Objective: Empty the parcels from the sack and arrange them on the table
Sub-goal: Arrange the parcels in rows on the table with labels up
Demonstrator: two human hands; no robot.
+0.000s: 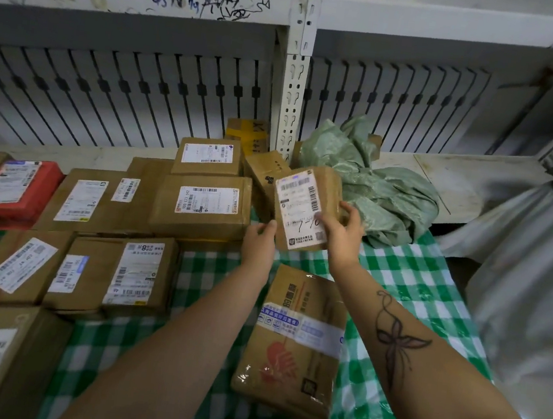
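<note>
In the middle of the frame, both hands, left hand and right hand, hold a small box tight by its sides; set it flat beside the other boxes on the desk, label up.

The light is dim and soft with a green tint; edges bend, and corners far from the fingers look blurry

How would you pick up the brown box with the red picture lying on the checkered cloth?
Grip the brown box across its two long side edges, coming down from above. It lies flat on the checkered cloth, with bare cloth along both long sides for fingers. I'd guess two hands suit its width.
</note>
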